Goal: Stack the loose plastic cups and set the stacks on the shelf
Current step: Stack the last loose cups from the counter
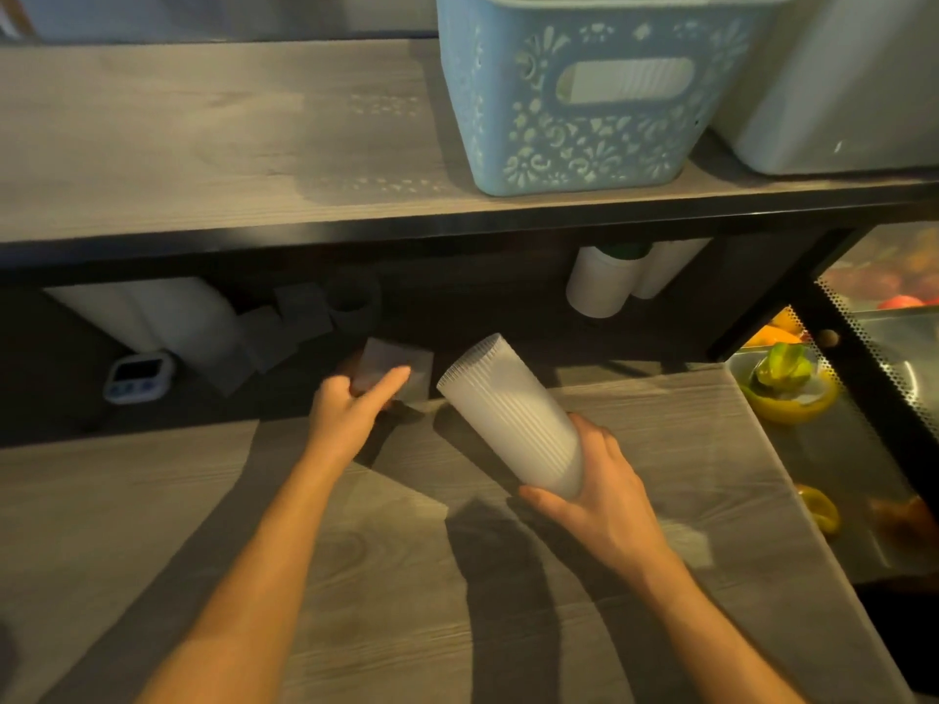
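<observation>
from the head view, the right hand has its grip clamped around the base end of a ribbed white cup stack, which is tilted with its open mouth pointing up and to the left, held above the tabletop. whether it is one tall cup or several nested cannot be told for certain, though its length suggests a stack. the left hand reaches forward to a loose translucent cup standing at the dark back edge of the tabletop, its fingers curled round the near side of the cup with the index finger lying across the front.

the cups look light, thin-walled and a little springy, so they should squash if squeezed hard; the ribbing on the white one gives good purchase, while the smoother translucent one seems more likely to slip. taking the loose cup around its middle wall and feeding its base into the open mouth of the held stack looks the sensible way.

above, the shelf carries a blue basket and a pale bin, with bare board to the left. a small timer sits in the shadow below.
</observation>
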Demonstrator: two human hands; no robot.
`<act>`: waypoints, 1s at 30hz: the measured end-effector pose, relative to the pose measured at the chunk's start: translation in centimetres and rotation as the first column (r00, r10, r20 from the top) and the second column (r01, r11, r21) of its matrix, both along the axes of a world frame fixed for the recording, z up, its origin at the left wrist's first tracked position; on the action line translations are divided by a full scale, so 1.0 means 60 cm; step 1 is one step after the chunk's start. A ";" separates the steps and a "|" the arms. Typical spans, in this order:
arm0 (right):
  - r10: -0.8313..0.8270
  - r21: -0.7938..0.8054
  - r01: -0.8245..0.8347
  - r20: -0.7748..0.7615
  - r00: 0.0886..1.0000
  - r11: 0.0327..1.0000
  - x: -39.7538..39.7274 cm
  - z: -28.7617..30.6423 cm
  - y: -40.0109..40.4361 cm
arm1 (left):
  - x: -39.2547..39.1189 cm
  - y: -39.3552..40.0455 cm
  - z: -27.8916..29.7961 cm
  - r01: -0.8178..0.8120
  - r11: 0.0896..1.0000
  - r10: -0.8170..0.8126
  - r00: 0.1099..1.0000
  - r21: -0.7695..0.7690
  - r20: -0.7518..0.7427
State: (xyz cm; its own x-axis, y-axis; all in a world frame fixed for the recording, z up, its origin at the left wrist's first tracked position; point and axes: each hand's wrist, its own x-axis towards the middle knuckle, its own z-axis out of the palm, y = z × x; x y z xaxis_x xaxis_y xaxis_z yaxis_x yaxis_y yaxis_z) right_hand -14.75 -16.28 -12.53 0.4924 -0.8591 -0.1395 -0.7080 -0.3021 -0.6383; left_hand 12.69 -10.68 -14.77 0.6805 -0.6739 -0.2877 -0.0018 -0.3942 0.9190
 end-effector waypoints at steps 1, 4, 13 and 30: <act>0.008 0.001 -0.008 -0.003 1.000 1.000 0.000 0.001 0.005 | 0.001 0.021 0.005 -0.014 0.998 0.009 0.996 -0.061 -0.087; 0.059 0.007 -0.059 -0.001 0.998 0.998 0.000 0.001 0.019 | -0.002 0.070 0.021 -0.061 0.973 0.013 0.976 -0.220 -0.216; 0.240 -0.024 -0.245 -0.129 0.962 0.969 0.016 0.018 0.055 | -0.007 0.142 0.087 0.063 0.950 -0.078 0.996 -0.305 -0.037; 0.328 0.018 -0.328 -0.085 0.941 0.945 0.062 0.012 0.087 | -0.040 0.146 0.103 0.411 0.912 -0.411 0.910 0.018 0.062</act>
